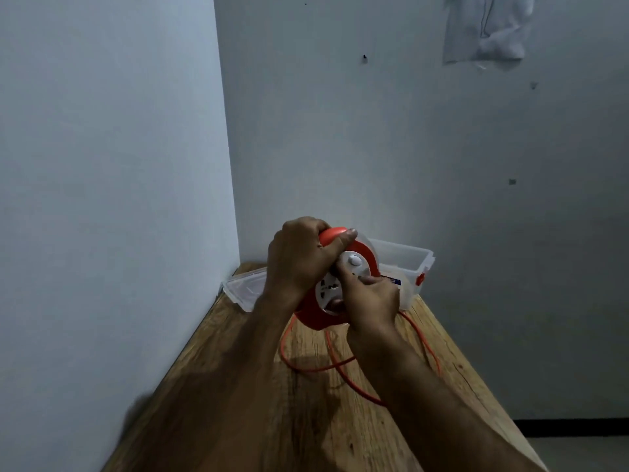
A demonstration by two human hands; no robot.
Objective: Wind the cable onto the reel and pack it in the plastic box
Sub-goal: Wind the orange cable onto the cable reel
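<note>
A clear plastic lid (pixel 243 290) lies flat at the far left corner of the wooden table (pixel 238 386), close against the wall where the two painted surfaces meet. Just right of it, the left hand (pixel 299 260) is raised above the table with its fingers curled over the orange handle (pixel 332 236) at the top of the cable reel (pixel 340 291), thumb pressed along the handle's near side. The reel is orange with a white socket face (pixel 335 284) turned toward the camera, and it is held upright, clear of the tabletop or only just above it; contact with the wood cannot be made out. The right hand (pixel 369 299) is against the socket face from the lower right, fingers bent and pinching at a part near the centre of the reel; exactly what it grips is hidden by the fingers. Below the reel, the orange cable (pixel 337 364) hangs down and lies in loose loops on the table, passing under the right forearm and running out toward the right edge. Behind the reel and to the right stands the clear plastic box (pixel 405 260), open, with an orange latch (pixel 421 278) on its right end and a small label showing through its wall. High on the right wall, a crumpled clear plastic bag (pixel 490 28) is fixed.
</note>
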